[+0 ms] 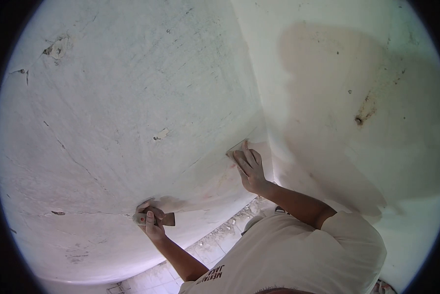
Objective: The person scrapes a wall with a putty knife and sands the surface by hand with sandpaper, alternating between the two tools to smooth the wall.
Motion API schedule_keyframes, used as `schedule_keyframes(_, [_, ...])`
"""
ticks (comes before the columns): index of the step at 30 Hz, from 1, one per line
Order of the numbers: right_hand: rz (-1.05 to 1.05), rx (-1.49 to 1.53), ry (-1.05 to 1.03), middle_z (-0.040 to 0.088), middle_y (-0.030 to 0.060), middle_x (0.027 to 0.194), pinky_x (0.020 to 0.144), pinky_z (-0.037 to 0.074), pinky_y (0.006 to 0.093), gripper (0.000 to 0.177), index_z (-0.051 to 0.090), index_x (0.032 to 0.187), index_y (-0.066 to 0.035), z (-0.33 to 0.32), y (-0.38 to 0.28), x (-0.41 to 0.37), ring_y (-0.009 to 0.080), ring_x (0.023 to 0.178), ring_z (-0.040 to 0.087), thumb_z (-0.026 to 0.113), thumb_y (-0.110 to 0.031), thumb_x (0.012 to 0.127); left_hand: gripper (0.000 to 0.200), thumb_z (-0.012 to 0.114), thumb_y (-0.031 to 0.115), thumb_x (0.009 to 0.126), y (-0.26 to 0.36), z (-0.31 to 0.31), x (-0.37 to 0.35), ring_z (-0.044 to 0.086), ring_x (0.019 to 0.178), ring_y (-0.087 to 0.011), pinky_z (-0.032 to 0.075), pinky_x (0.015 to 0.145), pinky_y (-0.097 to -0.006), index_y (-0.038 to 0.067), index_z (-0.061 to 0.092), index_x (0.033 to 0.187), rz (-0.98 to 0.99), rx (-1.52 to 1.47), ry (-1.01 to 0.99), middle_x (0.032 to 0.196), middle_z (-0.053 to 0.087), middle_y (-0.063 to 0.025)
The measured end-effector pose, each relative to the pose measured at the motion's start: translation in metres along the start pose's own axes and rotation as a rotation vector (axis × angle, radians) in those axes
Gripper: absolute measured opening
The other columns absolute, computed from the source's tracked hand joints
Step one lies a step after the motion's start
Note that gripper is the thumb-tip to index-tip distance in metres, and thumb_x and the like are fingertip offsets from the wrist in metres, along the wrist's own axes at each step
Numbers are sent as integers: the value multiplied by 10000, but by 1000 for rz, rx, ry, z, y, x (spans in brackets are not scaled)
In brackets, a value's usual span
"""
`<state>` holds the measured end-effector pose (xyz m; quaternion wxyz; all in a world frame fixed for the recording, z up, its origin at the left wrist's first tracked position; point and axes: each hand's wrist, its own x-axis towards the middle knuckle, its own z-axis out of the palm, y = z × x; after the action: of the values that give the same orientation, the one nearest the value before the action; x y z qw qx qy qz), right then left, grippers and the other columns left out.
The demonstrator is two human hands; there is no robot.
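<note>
In my left hand is a putty knife; its blade points right and the pale handle end with a red dot sticks out on the left. That hand is close to the lower part of the white wall. Higher and to the right, my right hand presses a thin flat piece with a straight edge against the same wall near the corner. Its fingers are spread over the piece and cover most of it, so I cannot tell its kind.
A second wall meets the first at the corner on the right, with a rusty hole in it. Cracks and a chipped patch mark the left wall. Debris lies along the tiled floor at the wall's foot.
</note>
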<state>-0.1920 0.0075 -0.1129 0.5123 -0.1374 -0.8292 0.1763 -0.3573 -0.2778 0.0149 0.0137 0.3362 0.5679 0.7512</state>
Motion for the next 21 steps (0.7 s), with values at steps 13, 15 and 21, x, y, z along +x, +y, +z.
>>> schedule_keyframes(13, [-127,74,-294,283,211,1517,953,394,432,571,489,1364,-86,-32,2,-2,359,1173,466,594,-43,804,319,698,213,855,2,-3,1,514,486,-159,440,480,-292,-8,572,1048,-39,3,-18,589,543,-64])
schedule_keyframes(15, [-75,128,-151,298,223,1507,966,383,443,549,469,1383,-83,-39,8,1,371,1177,469,561,-55,842,323,703,207,851,1,-2,2,521,491,-161,445,484,-294,-10,572,1051,-32,-5,-22,591,546,-64])
schedule_keyframes(21, [7,44,63,319,246,1490,972,370,455,478,472,1373,-36,-60,24,30,397,1180,473,509,-80,898,339,713,196,844,3,-2,1,539,500,-163,451,488,-295,-20,574,1065,-59,-19,-10,614,569,-78])
